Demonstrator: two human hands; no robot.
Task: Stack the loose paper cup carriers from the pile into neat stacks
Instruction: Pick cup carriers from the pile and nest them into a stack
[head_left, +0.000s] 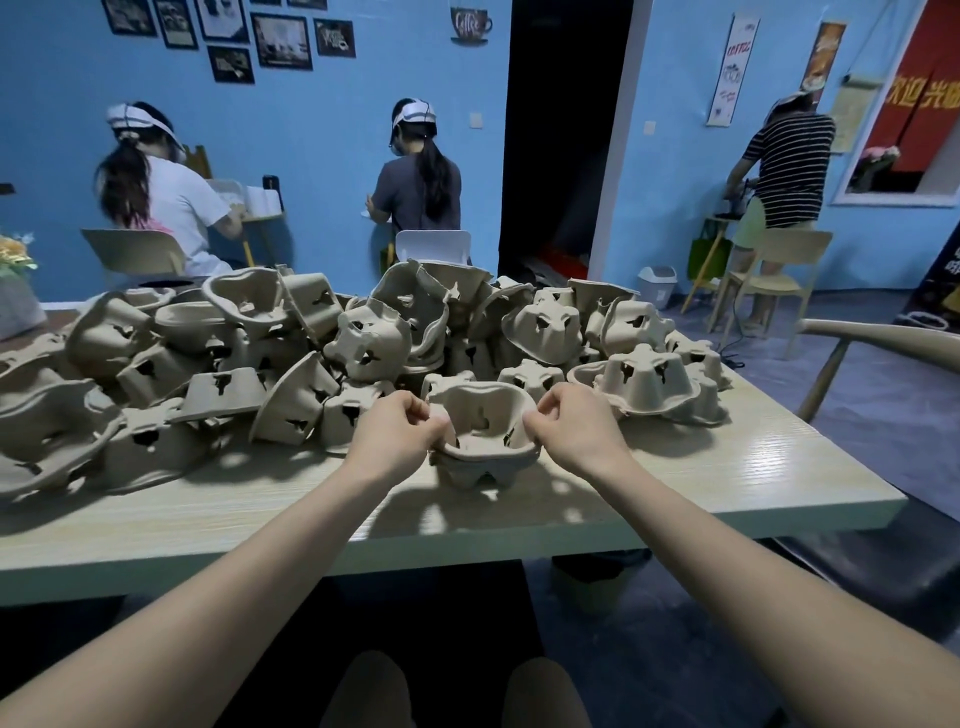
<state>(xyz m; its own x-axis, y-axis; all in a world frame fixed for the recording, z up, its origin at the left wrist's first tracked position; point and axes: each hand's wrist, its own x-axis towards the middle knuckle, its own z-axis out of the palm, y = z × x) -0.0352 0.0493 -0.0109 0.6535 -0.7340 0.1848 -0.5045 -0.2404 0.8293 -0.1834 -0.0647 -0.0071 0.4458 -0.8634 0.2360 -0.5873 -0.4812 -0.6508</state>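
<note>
A big loose pile of grey-brown pulp cup carriers (291, 364) covers the back and left of the pale wooden table (727, 483). In front of the pile, near the table's middle, an upright carrier (480, 415) sits nested in a short stack (475, 470) on the tabletop. My left hand (400, 431) pinches the top carrier's left rim. On the opposite rim, my right hand (566, 426) has the same pinch. Both forearms reach in from the bottom of the view.
More carriers (649, 384) lie upside down at the right of the pile. A chair arm (878, 338) curves in past the table's right edge. Three people work at the blue back wall, with chairs (769, 275), a small bin (657, 286) and a dark doorway (561, 130).
</note>
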